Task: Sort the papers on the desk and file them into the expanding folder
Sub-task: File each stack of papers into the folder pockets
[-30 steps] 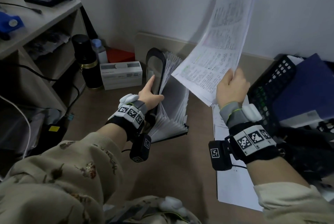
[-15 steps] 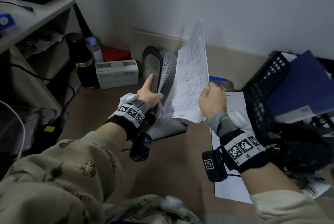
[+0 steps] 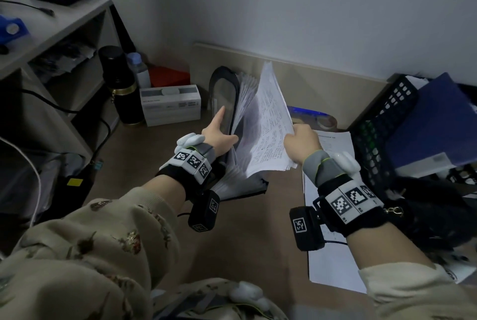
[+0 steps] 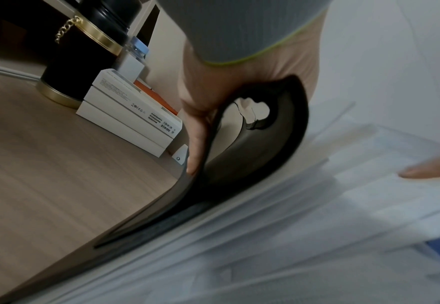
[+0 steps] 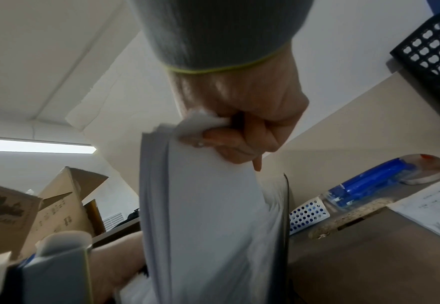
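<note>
Black plastic forms the front flap of the expanding folder, which stands upright near the back of the wood-grain desk, just right of a stack of white boxes. Behind the flap, many pale dividers and filed sheets are fanned out toward the right, and a clear oval window is set into the flap's face. The flap is bent back and held by the left hand: the thumb is laid straight along its outer face, while the other fingers are curled behind its edge, as is seen in the left wrist view, where the flap is pinched between them.

A thick sheaf of printed papers is held tilted above the fanned pockets, its lower edge down among the dividers and its upper corner raised toward the wall. Dense lines of text cover the facing page. The sheaf's right edge is gripped by the right hand, whose fingers are curled tightly round it; in the right wrist view the crumpled corner of the papers is seen clamped in the closed fist.

More white sheets lie flat on the desk under the right forearm. A black mesh basket with a blue binder leaning in it stands at the right, and a black flask stands left of the boxes.
</note>
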`<move>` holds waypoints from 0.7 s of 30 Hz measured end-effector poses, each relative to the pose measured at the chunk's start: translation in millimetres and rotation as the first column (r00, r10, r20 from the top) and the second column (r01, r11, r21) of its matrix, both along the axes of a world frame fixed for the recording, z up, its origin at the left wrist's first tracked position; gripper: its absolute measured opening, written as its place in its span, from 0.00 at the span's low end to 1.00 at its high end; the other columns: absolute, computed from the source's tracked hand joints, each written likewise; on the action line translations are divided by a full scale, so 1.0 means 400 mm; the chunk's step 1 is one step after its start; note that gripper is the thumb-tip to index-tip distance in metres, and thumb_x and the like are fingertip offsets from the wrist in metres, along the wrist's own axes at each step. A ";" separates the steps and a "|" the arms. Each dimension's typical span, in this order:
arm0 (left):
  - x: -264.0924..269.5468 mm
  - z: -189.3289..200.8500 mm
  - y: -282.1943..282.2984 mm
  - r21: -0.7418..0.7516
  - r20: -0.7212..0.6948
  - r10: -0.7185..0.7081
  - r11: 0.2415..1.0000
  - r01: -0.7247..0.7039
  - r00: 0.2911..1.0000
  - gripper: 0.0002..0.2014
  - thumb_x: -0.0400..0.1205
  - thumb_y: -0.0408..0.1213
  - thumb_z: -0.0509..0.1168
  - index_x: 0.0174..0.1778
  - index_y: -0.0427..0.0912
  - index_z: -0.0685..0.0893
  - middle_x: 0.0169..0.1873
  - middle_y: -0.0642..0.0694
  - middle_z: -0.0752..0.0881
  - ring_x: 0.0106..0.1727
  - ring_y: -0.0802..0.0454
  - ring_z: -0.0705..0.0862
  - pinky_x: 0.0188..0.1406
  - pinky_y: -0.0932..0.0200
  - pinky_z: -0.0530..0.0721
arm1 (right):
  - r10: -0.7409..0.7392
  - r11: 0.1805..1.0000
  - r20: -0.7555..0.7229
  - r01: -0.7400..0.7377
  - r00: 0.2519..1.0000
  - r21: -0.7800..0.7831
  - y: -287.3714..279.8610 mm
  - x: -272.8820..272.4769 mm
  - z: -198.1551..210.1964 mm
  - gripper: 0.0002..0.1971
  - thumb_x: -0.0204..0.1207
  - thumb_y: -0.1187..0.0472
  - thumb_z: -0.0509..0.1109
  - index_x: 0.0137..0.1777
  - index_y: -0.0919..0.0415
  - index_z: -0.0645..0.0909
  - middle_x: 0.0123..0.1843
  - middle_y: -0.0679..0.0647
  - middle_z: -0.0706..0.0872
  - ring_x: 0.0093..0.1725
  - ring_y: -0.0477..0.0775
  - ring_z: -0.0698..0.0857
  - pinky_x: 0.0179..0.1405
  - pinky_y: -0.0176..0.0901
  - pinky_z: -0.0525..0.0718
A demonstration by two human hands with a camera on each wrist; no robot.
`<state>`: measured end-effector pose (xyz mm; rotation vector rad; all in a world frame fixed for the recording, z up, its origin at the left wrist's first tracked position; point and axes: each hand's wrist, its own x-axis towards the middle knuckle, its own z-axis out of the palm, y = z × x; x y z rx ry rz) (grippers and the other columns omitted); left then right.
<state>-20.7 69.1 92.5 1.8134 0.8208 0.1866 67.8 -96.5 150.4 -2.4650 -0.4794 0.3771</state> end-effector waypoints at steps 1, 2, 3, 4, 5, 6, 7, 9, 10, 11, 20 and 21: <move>-0.001 0.001 -0.001 0.000 -0.003 -0.011 1.000 0.011 1.000 0.44 0.74 0.33 0.66 0.83 0.67 0.54 0.80 0.46 0.68 0.48 0.54 0.83 0.45 0.61 0.81 | -0.004 1.000 -0.038 0.004 0.999 0.000 0.009 0.006 0.001 0.09 0.77 0.69 0.56 0.46 0.65 0.79 0.40 0.59 0.79 0.40 0.61 0.77 0.31 0.40 0.72; 0.000 0.001 -0.004 -0.001 -0.007 -0.023 1.000 0.023 1.000 0.45 0.74 0.33 0.66 0.83 0.67 0.54 0.80 0.46 0.67 0.49 0.53 0.84 0.44 0.61 0.81 | -0.011 1.000 -0.073 0.012 0.997 0.008 0.018 0.013 0.002 0.08 0.76 0.69 0.57 0.40 0.63 0.76 0.36 0.57 0.77 0.36 0.59 0.74 0.29 0.40 0.68; 0.001 0.001 -0.007 0.000 -0.012 -0.031 1.000 0.031 0.999 0.45 0.74 0.33 0.66 0.83 0.67 0.54 0.80 0.46 0.67 0.49 0.53 0.84 0.44 0.60 0.82 | -0.016 0.999 -0.114 0.019 0.993 0.027 0.026 0.019 0.001 0.08 0.75 0.69 0.58 0.35 0.61 0.72 0.32 0.56 0.73 0.33 0.57 0.71 0.28 0.39 0.65; 0.000 0.001 -0.008 0.004 -0.014 -0.033 0.999 0.033 0.999 0.45 0.73 0.33 0.66 0.82 0.67 0.54 0.80 0.46 0.67 0.50 0.52 0.83 0.46 0.59 0.82 | -0.019 0.999 -0.154 0.027 0.988 0.045 0.037 0.023 -0.001 0.09 0.73 0.69 0.58 0.33 0.61 0.68 0.29 0.55 0.69 0.30 0.55 0.67 0.28 0.39 0.62; 0.000 0.001 -0.007 0.005 -0.013 -0.032 0.999 0.032 0.999 0.45 0.73 0.33 0.66 0.82 0.68 0.54 0.80 0.47 0.67 0.51 0.52 0.83 0.49 0.58 0.83 | -0.021 0.998 -0.185 0.031 0.983 0.052 0.047 0.024 -0.002 0.08 0.73 0.69 0.59 0.33 0.60 0.67 0.29 0.56 0.67 0.29 0.54 0.65 0.28 0.40 0.60; 0.000 0.001 -0.005 0.004 -0.011 -0.029 1.000 0.029 1.000 0.45 0.73 0.34 0.66 0.82 0.68 0.54 0.80 0.47 0.68 0.53 0.52 0.82 0.51 0.58 0.83 | -0.014 0.999 -0.202 0.023 0.979 0.041 0.056 0.025 -0.007 0.08 0.72 0.69 0.60 0.34 0.59 0.66 0.30 0.56 0.65 0.29 0.54 0.63 0.28 0.41 0.59; 0.000 0.000 -0.002 0.003 -0.013 -0.024 1.000 0.024 1.000 0.45 0.73 0.34 0.66 0.82 0.68 0.54 0.80 0.47 0.68 0.53 0.52 0.82 0.52 0.57 0.83 | -0.004 1.000 -0.210 0.006 0.978 0.011 0.064 0.024 -0.013 0.09 0.72 0.69 0.60 0.33 0.59 0.65 0.30 0.56 0.64 0.28 0.54 0.62 0.29 0.42 0.59; -0.001 -0.001 0.005 -0.002 -0.021 -0.012 1.000 0.012 1.000 0.45 0.72 0.34 0.67 0.82 0.68 0.55 0.79 0.47 0.69 0.56 0.50 0.82 0.54 0.57 0.83 | 0.031 0.996 -0.214 -0.047 0.976 -0.073 0.077 0.020 -0.027 0.10 0.72 0.69 0.59 0.32 0.59 0.62 0.31 0.55 0.65 0.28 0.53 0.63 0.28 0.41 0.61; -0.002 0.000 0.008 -0.007 -0.024 -0.005 1.000 0.005 1.000 0.46 0.72 0.34 0.67 0.82 0.68 0.55 0.79 0.47 0.70 0.58 0.48 0.83 0.56 0.56 0.83 | 0.043 0.992 -0.215 -0.067 0.976 -0.105 0.081 0.018 -0.035 0.10 0.72 0.69 0.58 0.33 0.59 0.63 0.32 0.55 0.67 0.28 0.53 0.65 0.27 0.40 0.62; -0.004 0.001 0.012 -0.010 -0.028 0.003 1.000 -0.003 1.000 0.46 0.72 0.35 0.67 0.82 0.69 0.55 0.78 0.47 0.71 0.59 0.46 0.83 0.57 0.55 0.83 | 0.051 0.989 -0.218 -0.080 0.975 -0.128 0.086 0.017 -0.042 0.08 0.72 0.69 0.58 0.33 0.60 0.64 0.32 0.56 0.69 0.28 0.54 0.66 0.27 0.40 0.63; -0.019 0.011 0.031 -0.023 -0.036 -0.009 1.000 0.008 0.999 0.46 0.69 0.38 0.66 0.81 0.71 0.55 0.69 0.48 0.79 0.40 0.51 0.85 0.46 0.54 0.88 | 0.153 0.913 0.166 -0.075 0.974 -0.400 0.144 -0.010 -0.054 0.12 0.81 0.56 0.57 0.46 0.65 0.76 0.49 0.63 0.84 0.48 0.65 0.84 0.39 0.45 0.74; -0.020 0.011 0.033 -0.019 -0.039 -0.008 1.000 0.007 0.999 0.46 0.69 0.37 0.66 0.81 0.70 0.55 0.67 0.48 0.80 0.41 0.51 0.85 0.47 0.53 0.88 | 0.161 0.922 0.239 -0.059 0.958 -0.384 0.145 -0.012 -0.051 0.13 0.81 0.55 0.57 0.49 0.64 0.78 0.51 0.63 0.84 0.50 0.66 0.84 0.39 0.46 0.74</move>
